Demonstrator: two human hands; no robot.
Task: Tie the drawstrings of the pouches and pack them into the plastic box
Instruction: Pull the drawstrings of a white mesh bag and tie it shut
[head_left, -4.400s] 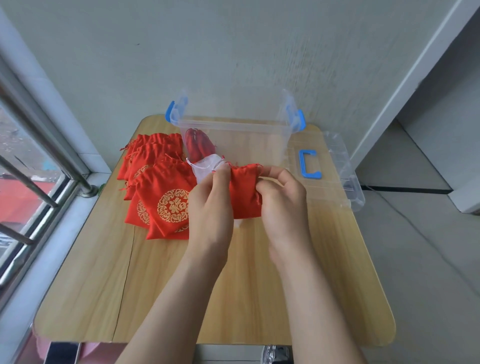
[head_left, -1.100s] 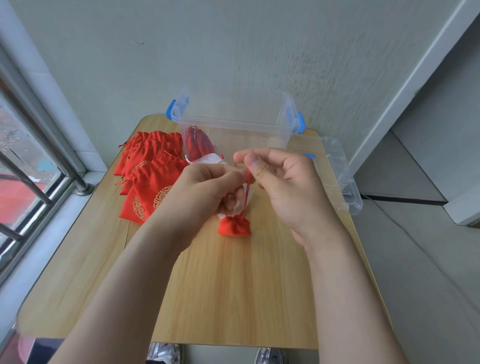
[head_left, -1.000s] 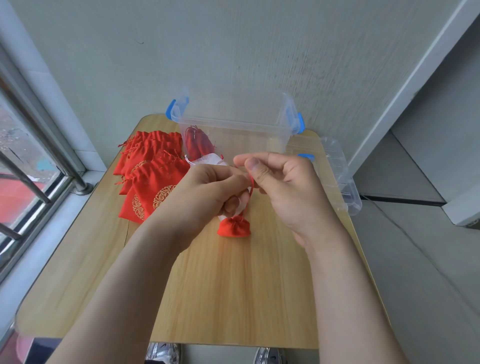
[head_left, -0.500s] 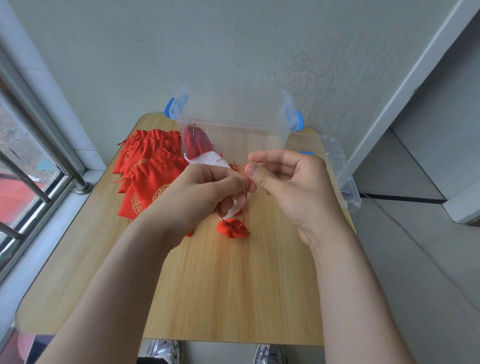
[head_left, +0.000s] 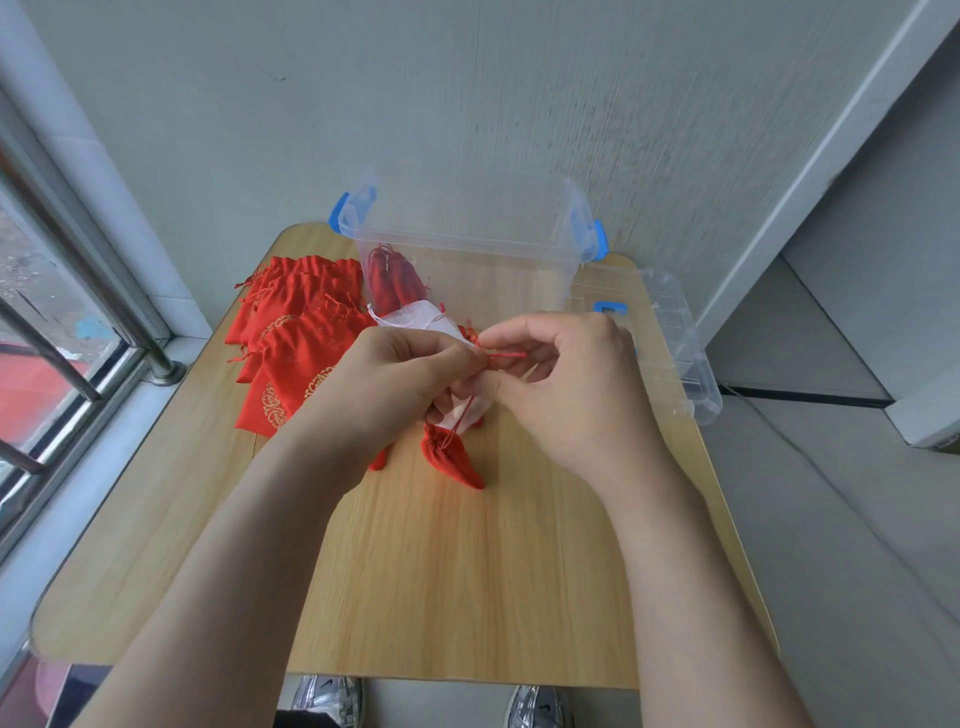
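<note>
A small red pouch hangs from its red drawstrings, its tip touching the wooden table. My left hand and my right hand meet above it, and each pinches the cords between thumb and fingers. A short cord end sticks out to the right between my right fingers. The clear plastic box with blue latches stands at the table's far edge with a red pouch inside. A pile of red pouches with gold print lies to the left.
A white mesh pouch lies just beyond my hands. The clear lid with a blue handle rests at the table's right edge. A window with metal bars is to the left, a wall stands behind the box, and my shoes show below the table's near edge.
The flat pouch I held open earlier is now cinched shut and hangs from its cords. Over the last second my fingers kept working the cords, and the pouch swung slightly to the right.
</note>
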